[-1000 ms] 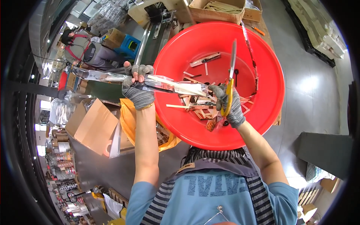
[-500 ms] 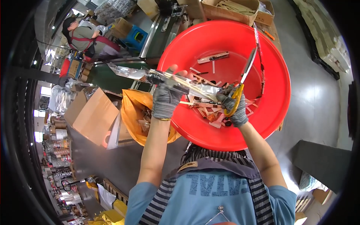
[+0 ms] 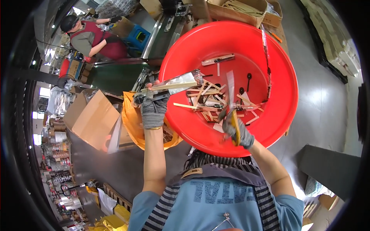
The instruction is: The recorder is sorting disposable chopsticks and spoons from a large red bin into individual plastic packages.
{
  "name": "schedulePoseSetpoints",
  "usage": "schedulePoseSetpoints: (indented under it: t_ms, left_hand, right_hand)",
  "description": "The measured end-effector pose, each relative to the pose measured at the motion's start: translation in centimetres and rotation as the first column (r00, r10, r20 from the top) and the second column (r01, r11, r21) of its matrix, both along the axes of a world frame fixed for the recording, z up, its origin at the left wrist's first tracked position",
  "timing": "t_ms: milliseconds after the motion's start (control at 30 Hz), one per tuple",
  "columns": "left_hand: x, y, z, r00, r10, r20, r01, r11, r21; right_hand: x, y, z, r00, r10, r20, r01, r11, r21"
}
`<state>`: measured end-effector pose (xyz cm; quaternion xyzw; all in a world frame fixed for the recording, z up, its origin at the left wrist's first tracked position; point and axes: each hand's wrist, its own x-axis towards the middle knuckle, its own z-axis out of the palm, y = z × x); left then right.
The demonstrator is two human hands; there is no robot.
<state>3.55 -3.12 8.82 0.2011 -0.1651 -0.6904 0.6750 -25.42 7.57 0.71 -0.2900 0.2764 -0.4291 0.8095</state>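
Grey knit gloves (image 3: 151, 118) on both hands. Left hand (image 3: 155, 104), at the left edge of the red tub (image 3: 280, 102), has its fingers pinching a clear packet (image 3: 186, 79) of wooden sticks (image 3: 176, 87), one end reaching over the rim. Right hand (image 3: 228, 126), inside the near edge, has fingers curled round yellow-handled scissors (image 3: 231, 89); blur hides blade opening. Bare tub wall leaves open room rightward.

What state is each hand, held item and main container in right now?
Left hand: closed on packet
Packet: held; cut or sealed, unclear
Right hand: closed on scissors
Scissors: blurred; open or shut, unclear
Tub: open, holding sticks
Orange bag: open
Carton: open
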Motion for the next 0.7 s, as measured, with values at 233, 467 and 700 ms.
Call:
schedulePoseSetpoints:
  t_ms: [233, 467, 700]
  left_hand:
    - [2.6, 2.3, 2.2, 0.992, 0.114, 0.049, -0.114, 0.993, 0.002]
    - [11.9, 7.4, 3.6, 0.915, 0.347, 0.207, -0.324, 0.936, -0.139]
    - [22.0, 11.3, 7.5, 0.676, 0.668, 0.313, -0.653, 0.739, -0.167]
  right_hand:
    - [7.0, -1.1, 2.9, 0.874, -0.033, -0.485, -0.193, 0.892, -0.408]
    - [14.5, -5.7, 7.0, 0.873, 0.156, -0.463, -0.460, 0.581, -0.672]
    - [29.5, -9.3, 6.4, 0.821, 0.441, -0.362, -0.569, 0.676, -0.468]
